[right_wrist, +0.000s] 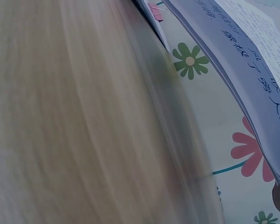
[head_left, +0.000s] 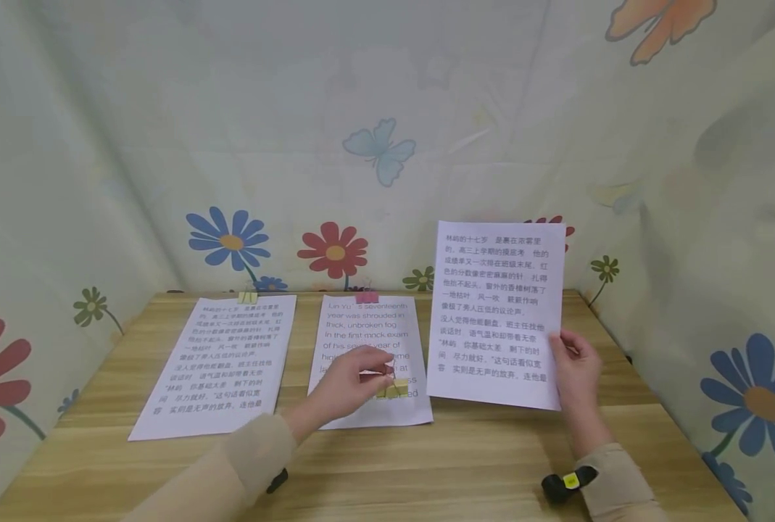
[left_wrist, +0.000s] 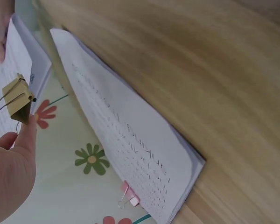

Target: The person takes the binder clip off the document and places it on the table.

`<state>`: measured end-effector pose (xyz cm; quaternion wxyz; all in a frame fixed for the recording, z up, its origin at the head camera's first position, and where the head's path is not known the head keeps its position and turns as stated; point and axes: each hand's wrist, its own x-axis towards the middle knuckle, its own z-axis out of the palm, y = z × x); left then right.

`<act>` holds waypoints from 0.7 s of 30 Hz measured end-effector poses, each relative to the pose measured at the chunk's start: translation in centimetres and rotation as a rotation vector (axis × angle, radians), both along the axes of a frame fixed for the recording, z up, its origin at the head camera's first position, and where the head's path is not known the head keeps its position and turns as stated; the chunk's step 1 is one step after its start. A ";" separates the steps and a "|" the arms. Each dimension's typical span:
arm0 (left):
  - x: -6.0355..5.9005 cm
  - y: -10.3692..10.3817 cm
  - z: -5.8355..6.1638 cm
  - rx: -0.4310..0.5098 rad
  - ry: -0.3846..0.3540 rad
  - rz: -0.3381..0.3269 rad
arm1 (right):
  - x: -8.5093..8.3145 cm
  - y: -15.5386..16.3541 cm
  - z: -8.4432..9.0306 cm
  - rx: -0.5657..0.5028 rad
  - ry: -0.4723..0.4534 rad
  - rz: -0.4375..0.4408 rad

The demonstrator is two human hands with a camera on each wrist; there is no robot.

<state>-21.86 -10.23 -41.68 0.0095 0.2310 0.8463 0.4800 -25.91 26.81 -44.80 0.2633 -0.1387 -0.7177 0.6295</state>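
While 2 hands work, 3 paper stacks (head_left: 217,362), 3 clips (head_left: 392,388) show.

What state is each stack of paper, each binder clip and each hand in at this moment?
Left stack: flat on table, clipped at top.
Green clip: fastened on left stack.
Middle stack: flat, clipped at top.
Pink clip: fastened on middle stack.
Right stack: held upright, unclipped.
Yellow clip: pinched, off any paper.
Left hand: pinching yellow clip.
Right hand: gripping right stack.

A small recording booth: flowered and butterfly cloth (head_left: 361,145) is hanging around a wooden table (head_left: 491,464) that is carrying printed sheets (head_left: 220,362).
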 end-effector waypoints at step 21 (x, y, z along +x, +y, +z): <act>3.3 0.5 -3.4 -0.015 -0.057 -0.121 | -0.2 0.5 -0.5 0.048 -0.082 0.010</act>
